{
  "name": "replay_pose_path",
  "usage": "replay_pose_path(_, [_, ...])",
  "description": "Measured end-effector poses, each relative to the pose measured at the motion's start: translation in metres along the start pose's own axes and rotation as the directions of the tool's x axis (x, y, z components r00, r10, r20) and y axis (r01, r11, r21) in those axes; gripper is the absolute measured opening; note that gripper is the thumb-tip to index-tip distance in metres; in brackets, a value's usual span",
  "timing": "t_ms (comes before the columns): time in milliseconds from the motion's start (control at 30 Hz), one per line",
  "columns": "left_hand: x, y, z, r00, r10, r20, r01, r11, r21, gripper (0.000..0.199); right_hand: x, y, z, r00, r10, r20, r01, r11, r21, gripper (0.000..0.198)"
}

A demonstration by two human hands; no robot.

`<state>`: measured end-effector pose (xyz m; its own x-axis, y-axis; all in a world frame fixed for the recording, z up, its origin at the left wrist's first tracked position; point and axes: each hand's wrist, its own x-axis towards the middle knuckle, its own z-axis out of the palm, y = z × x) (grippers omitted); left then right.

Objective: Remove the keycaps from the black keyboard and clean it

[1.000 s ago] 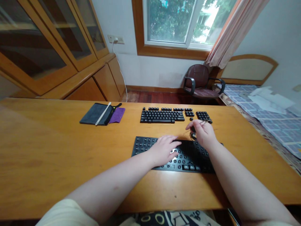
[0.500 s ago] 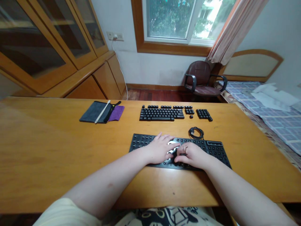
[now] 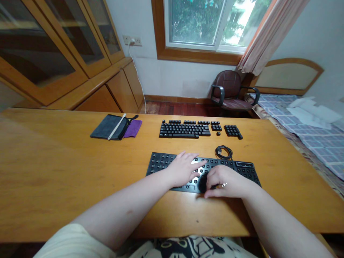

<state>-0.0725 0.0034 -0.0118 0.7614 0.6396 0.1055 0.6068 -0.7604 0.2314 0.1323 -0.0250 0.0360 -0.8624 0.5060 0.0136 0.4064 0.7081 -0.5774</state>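
Observation:
A black keyboard base (image 3: 160, 162) with its keycaps off lies near the front of the table. My left hand (image 3: 184, 169) rests on its middle with the fingers spread. Just right of it, my right hand (image 3: 224, 181) is closed on a small black brush (image 3: 202, 183) whose dark bristles touch the keyboard's lower middle; the brush's handle is hidden in the fingers. Behind the keyboard sits its coiled black cable (image 3: 224, 152). Farther back are the loose black keycaps (image 3: 185, 129), laid out in keyboard order, with the number-pad caps (image 3: 233, 131) at the right.
On the left of the wooden table (image 3: 80, 172) lie a grey cloth pouch (image 3: 106, 127), a white stick (image 3: 117, 127) across it and a purple cloth (image 3: 133, 128). Beyond the table stand a brown armchair (image 3: 228, 87), a bed (image 3: 309, 118) and a glass-door cabinet (image 3: 88, 71).
My right hand has moved slightly right and towards me with the brush, its thumb now past the keyboard's near edge. My left hand has stayed almost in place.

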Motion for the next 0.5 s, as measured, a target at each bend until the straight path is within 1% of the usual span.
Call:
replay_pose_path(100, [0.000,0.001,0.003,1.000,0.000,0.011,0.000,0.999,0.040,0.045,0.003,-0.001,0.009,0.987,-0.077,-0.142,0.057,0.989,-0.137,0.036])
replay_pose_path(200, [0.000,0.001,0.003,1.000,-0.001,0.022,0.000,0.999,0.054,0.045,0.005,0.001,0.016,0.966,-0.146,-0.214,0.108,0.977,-0.183,0.038])
replay_pose_path(333, [0.001,0.002,0.002,1.000,-0.001,0.031,-0.001,0.998,0.064,0.044,0.006,0.004,0.017,0.955,-0.170,-0.243,0.130,0.976,-0.173,0.036])
replay_pose_path(500, [0.002,0.002,0.002,0.998,0.001,0.056,-0.005,0.997,0.073,0.045,0.006,0.005,0.016,0.965,-0.151,-0.214,0.123,0.983,-0.138,0.036])
